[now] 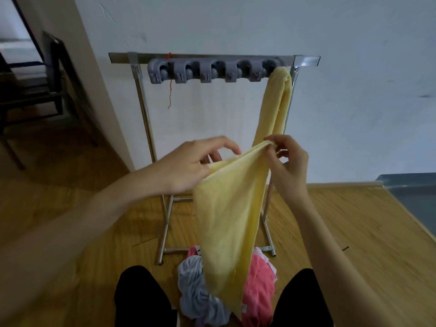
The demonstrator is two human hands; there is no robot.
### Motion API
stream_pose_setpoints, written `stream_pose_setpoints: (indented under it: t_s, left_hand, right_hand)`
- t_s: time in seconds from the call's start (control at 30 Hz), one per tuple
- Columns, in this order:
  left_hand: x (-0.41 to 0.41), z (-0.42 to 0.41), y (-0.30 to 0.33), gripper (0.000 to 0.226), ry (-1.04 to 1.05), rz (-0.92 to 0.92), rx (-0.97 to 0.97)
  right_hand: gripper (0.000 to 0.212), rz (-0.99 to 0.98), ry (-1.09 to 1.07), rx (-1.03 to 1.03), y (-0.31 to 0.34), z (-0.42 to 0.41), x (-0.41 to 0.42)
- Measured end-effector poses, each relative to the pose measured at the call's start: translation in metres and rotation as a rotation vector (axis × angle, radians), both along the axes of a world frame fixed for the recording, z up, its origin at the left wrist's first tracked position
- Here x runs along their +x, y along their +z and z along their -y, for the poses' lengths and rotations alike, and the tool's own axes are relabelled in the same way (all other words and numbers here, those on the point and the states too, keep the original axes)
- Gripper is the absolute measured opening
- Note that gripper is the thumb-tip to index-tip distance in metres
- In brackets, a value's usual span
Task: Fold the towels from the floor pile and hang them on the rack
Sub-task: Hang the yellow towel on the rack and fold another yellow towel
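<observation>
A yellow towel point(226, 223) hangs folded lengthwise in front of me. My left hand point(191, 161) pinches its top edge on the left and my right hand point(287, 161) pinches the top corner on the right. Its lower end reaches the floor pile point(236, 284). In that pile lie a grey-blue towel point(193, 289) and a pink towel point(258, 277). Behind stands the metal rack point(141, 90) with a grey row of clips point(207, 70) on its top bar. Another yellow towel point(276, 105) hangs folded from the clip at the right end.
A white wall stands right behind the rack. A dark chair point(54, 74) is at the left, past the wall corner. The floor is wood, with a grey step or ledge point(415, 194) at the right. My knees in black frame the pile at the bottom.
</observation>
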State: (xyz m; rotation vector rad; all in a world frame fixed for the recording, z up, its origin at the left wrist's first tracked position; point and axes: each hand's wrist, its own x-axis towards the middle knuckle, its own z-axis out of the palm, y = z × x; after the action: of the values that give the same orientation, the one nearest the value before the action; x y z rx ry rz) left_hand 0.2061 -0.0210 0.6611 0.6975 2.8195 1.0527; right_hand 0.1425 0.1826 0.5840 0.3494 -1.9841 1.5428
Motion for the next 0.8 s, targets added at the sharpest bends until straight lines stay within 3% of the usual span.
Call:
stream_pose_setpoints:
  t_s: [0.13, 0.37, 0.53, 0.67, 0.8]
  left_hand:
    - [0.009, 0.003, -0.015, 0.06, -0.082, 0.056, -0.132]
    - [0.016, 0.013, -0.008, 0.033, -0.227, 0.176, -0.289]
    - [0.013, 0.009, -0.009, 0.048, -0.439, 0.227, -0.395]
    - [0.004, 0.005, -0.024, 0.028, -0.46, 0.051, -0.443]
    - [0.0, 0.006, -0.038, 0.01, -0.536, -0.411, -0.482]
  right_hand:
    - [0.015, 0.076, 0.117, -0.031, -0.009, 0.007, 0.002]
    - [0.017, 0.112, 0.202, 0.026, -0.019, 0.015, 0.007]
    - [0.019, 0.141, 0.284, 0.094, -0.032, 0.021, 0.01]
    - [0.021, 0.151, 0.291, 0.119, -0.04, 0.017, 0.009]
    - [0.02, 0.175, 0.253, 0.111, -0.049, 0.009, 0.005]
